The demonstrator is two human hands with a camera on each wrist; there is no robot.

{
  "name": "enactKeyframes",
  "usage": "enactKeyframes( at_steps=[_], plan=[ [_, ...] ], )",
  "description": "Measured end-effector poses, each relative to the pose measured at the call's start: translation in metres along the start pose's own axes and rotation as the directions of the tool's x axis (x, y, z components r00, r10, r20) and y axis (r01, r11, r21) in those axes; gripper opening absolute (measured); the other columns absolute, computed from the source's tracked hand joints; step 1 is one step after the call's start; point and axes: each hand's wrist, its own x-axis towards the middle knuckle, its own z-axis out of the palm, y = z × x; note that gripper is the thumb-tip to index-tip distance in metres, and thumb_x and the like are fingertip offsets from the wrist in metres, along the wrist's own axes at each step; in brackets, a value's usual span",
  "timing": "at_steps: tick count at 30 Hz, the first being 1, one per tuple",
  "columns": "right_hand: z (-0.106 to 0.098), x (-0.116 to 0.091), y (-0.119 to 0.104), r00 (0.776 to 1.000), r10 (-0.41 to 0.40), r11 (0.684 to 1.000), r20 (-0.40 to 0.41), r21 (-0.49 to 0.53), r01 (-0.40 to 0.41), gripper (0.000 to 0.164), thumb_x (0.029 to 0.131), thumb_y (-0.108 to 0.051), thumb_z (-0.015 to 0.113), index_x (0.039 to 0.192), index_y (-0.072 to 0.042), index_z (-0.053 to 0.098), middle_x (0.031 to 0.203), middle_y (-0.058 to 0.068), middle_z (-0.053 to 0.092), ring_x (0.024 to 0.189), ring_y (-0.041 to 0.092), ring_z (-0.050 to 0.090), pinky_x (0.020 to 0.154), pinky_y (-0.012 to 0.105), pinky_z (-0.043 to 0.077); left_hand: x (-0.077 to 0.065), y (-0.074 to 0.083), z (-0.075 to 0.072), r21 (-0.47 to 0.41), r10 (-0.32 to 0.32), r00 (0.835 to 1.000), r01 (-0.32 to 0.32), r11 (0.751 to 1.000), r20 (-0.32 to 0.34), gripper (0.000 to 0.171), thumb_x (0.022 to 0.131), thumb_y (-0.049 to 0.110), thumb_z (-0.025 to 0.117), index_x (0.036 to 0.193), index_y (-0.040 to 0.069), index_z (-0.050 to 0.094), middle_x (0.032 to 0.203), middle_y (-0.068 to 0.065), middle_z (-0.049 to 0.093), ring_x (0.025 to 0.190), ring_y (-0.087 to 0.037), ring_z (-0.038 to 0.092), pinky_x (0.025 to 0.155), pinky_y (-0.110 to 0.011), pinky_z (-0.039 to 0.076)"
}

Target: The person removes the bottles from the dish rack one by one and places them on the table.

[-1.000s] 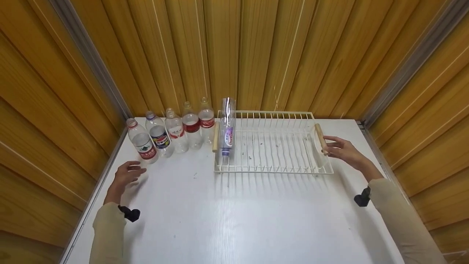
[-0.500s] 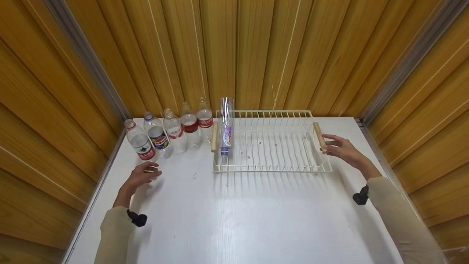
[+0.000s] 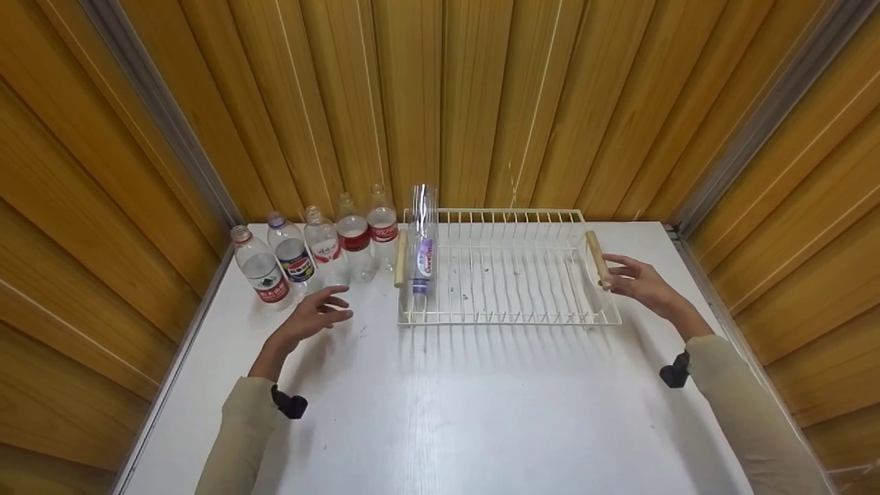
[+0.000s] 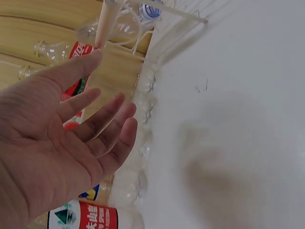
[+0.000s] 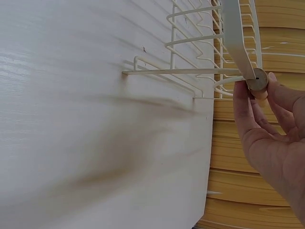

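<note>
A white wire dish rack (image 3: 509, 323) stands at the back of the table. Its right wooden handle (image 3: 597, 260) is pinched between the thumb and fingers of my right hand (image 3: 646, 285); the right wrist view shows the handle's end (image 5: 258, 80) between them. Inside the rack, at its left end, a clear plastic bottle with a purple label (image 3: 424, 258) leans neck down. My left hand (image 3: 313, 317) hovers with spread, loosely bent fingers and holds nothing. It is in front of the row of bottles, short of the rack's left wooden handle (image 3: 401, 258).
Several clear plastic bottles stand uncapped in a slanting row left of the rack, among them a red-and-green-labelled bottle (image 3: 265, 271), a blue-labelled bottle (image 3: 294, 254) and a red-labelled bottle (image 3: 383, 230). Wood-patterned walls (image 3: 481, 103) enclose the white table (image 3: 467, 412).
My left hand has moved right, from beside the leftmost bottle toward the rack. My right hand stays at the right handle. The rack and bottles stand as before; the view shifts slightly.
</note>
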Motion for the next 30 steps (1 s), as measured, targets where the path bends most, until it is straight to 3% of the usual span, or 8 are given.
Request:
enactKeyframes(
  at_steps=[9, 16, 25, 30],
  plan=[
    [0.0, -0.006, 0.003, 0.999, -0.032, 0.999, -0.012, 0.028, 0.032, 0.067, 0.105, -0.015, 0.057, 0.16, 0.002, 0.022, 0.147, 0.037, 0.04, 0.103, 0.0, 0.067, 0.091, 0.014, 0.054, 0.026, 0.027, 0.036, -0.017, 0.096, 0.993, -0.095, 0.995, 0.063, 0.072, 0.097, 0.029, 0.071, 0.159, 0.023, 0.036, 0.147, -0.021, 0.055, 0.128, -0.036, 0.057, 0.103, -0.048, 0.053],
    [0.001, -0.007, 0.003, 0.999, -0.021, 0.999, -0.026, 0.033, 0.022, 0.068, 0.104, -0.016, 0.059, 0.16, 0.001, 0.024, 0.147, 0.035, 0.04, 0.101, -0.001, 0.066, 0.091, 0.013, 0.054, 0.041, 0.04, 0.056, -0.058, 0.167, 0.98, -0.161, 0.985, 0.105, 0.077, 0.096, 0.026, 0.072, 0.162, 0.025, 0.031, 0.152, -0.023, 0.05, 0.127, -0.037, 0.058, 0.099, -0.046, 0.055],
    [0.003, -0.004, 0.003, 0.999, -0.009, 1.0, -0.036, 0.024, 0.01, 0.068, 0.104, -0.019, 0.06, 0.16, -0.001, 0.026, 0.148, 0.034, 0.041, 0.102, -0.001, 0.064, 0.091, 0.013, 0.053, 0.049, 0.038, 0.065, -0.089, 0.173, 0.982, -0.166, 0.982, 0.082, 0.074, 0.097, 0.017, 0.069, 0.161, 0.027, 0.033, 0.153, -0.02, 0.048, 0.127, -0.038, 0.058, 0.097, -0.044, 0.056],
    [0.005, -0.002, 0.003, 0.999, -0.013, 0.999, -0.038, 0.034, 0.015, 0.067, 0.104, -0.018, 0.059, 0.159, 0.0, 0.026, 0.139, 0.024, 0.05, 0.101, 0.0, 0.066, 0.091, 0.015, 0.054, 0.049, 0.034, 0.066, -0.1, 0.182, 0.98, -0.174, 0.98, 0.077, 0.078, 0.095, 0.015, 0.072, 0.161, 0.027, 0.032, 0.157, -0.018, 0.043, 0.126, -0.038, 0.057, 0.101, -0.047, 0.053]
  ],
)
